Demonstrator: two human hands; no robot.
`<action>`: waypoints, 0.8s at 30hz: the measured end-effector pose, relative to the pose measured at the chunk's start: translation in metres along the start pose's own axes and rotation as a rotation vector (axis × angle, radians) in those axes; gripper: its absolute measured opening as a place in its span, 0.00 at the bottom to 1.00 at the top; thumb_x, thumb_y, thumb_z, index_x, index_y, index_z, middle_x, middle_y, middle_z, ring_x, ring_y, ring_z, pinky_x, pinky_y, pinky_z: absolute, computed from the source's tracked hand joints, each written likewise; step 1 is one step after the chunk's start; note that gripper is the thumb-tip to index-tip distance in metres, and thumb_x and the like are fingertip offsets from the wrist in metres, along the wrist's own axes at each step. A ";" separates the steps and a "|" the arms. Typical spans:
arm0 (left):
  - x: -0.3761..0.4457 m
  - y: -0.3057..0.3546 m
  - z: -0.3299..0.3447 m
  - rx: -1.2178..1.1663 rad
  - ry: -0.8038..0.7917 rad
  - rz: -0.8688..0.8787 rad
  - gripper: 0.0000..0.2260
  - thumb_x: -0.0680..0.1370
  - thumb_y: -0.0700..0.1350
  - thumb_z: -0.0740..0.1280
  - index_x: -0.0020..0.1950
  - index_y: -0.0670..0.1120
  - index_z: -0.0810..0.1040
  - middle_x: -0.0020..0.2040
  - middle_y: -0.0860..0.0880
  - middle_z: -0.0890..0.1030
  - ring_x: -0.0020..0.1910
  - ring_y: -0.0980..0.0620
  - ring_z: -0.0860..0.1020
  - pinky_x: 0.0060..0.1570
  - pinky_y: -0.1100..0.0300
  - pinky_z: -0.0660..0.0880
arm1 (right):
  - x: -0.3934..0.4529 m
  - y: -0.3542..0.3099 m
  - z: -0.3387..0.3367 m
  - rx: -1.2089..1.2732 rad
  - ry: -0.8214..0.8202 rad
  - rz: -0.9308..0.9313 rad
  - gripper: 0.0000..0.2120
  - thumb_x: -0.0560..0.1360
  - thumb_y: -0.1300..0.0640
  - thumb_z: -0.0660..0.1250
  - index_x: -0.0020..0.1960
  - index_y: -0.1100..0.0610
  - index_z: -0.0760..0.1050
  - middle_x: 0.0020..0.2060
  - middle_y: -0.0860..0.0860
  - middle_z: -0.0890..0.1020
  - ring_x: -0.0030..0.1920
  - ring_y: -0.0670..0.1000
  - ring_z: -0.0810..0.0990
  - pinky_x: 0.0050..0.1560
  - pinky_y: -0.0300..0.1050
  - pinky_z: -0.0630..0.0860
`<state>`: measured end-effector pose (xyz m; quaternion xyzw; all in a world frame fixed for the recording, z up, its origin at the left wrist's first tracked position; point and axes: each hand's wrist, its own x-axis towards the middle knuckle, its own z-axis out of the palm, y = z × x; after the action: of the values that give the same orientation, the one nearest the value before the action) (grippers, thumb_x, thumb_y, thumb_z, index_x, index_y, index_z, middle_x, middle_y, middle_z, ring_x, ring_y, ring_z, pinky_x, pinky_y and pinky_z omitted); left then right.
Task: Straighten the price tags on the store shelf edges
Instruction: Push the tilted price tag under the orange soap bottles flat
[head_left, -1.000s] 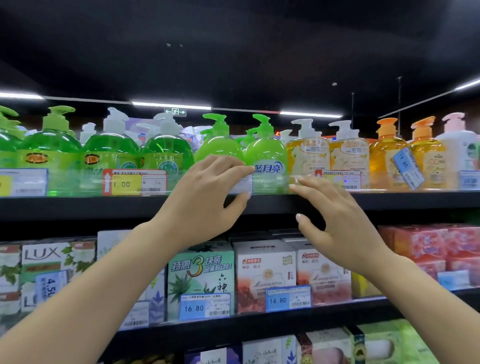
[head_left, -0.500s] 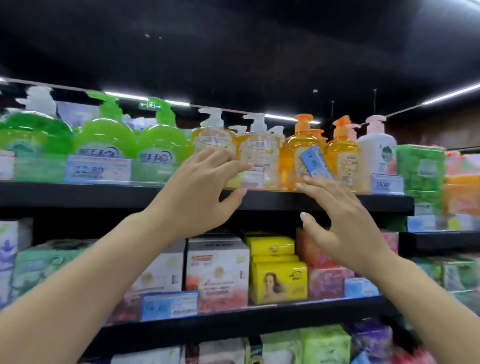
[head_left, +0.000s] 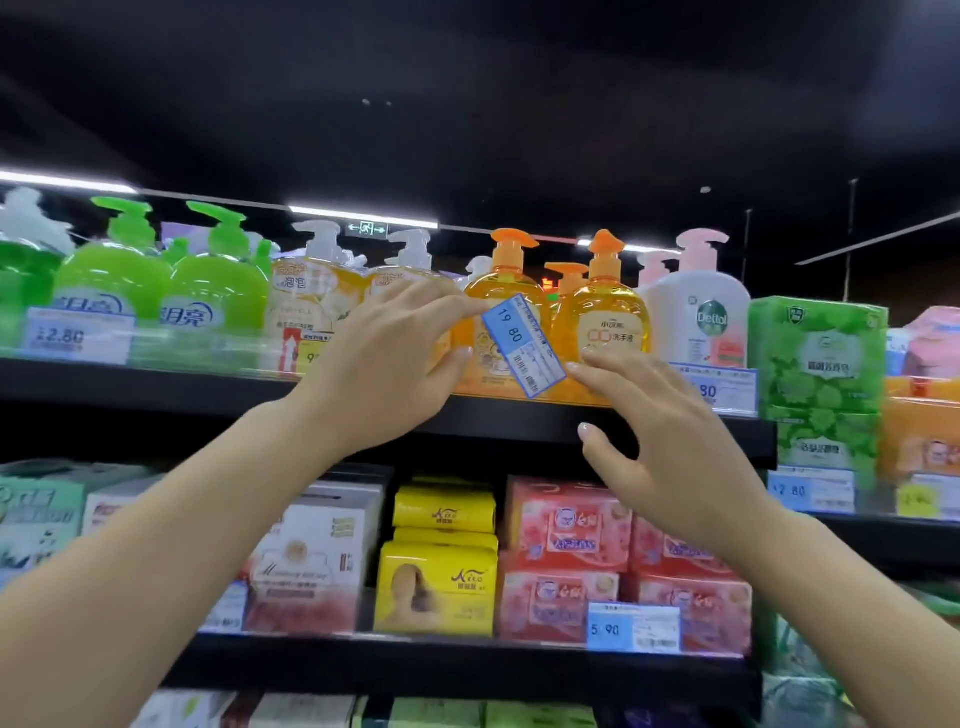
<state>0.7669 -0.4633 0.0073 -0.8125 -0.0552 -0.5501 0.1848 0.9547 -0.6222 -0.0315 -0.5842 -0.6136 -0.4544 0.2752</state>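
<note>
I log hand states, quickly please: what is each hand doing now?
Left hand: open, fingertips touching the tilted blue price tag at its upper corner.
Right hand: open, fingertips at the tag's lower corner, holding nothing.

Top shelf, left to right: green soap bottles (head_left: 213, 291), orange soap bottles (head_left: 602, 322), white Dettol bottle (head_left: 698, 317), green tissue packs (head_left: 818, 353). Shelf below: yellow soap boxes (head_left: 436, 582) beside pink soap boxes (head_left: 569, 525). Green exit sign (head_left: 367, 228) behind.
</note>
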 end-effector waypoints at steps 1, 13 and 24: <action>0.003 0.001 0.002 0.019 -0.006 -0.004 0.18 0.75 0.46 0.64 0.64 0.47 0.76 0.58 0.48 0.78 0.58 0.46 0.74 0.55 0.54 0.69 | 0.002 0.001 0.001 0.007 -0.005 -0.006 0.24 0.74 0.48 0.57 0.68 0.56 0.71 0.66 0.50 0.73 0.68 0.50 0.66 0.69 0.37 0.54; 0.026 0.004 0.015 0.086 -0.070 0.008 0.19 0.78 0.39 0.64 0.69 0.49 0.72 0.53 0.46 0.76 0.49 0.46 0.73 0.45 0.55 0.69 | 0.005 0.002 0.019 0.078 -0.006 -0.001 0.25 0.74 0.47 0.56 0.68 0.55 0.70 0.68 0.52 0.71 0.70 0.52 0.64 0.68 0.45 0.55; 0.026 -0.001 0.017 0.066 -0.055 -0.006 0.16 0.78 0.41 0.64 0.66 0.49 0.74 0.50 0.49 0.76 0.47 0.52 0.71 0.44 0.60 0.65 | 0.006 0.007 0.017 0.080 -0.037 -0.022 0.26 0.74 0.46 0.54 0.69 0.53 0.69 0.68 0.50 0.70 0.70 0.50 0.64 0.69 0.47 0.57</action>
<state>0.7920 -0.4593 0.0255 -0.8206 -0.0807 -0.5261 0.2082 0.9635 -0.6054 -0.0322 -0.5744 -0.6426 -0.4215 0.2819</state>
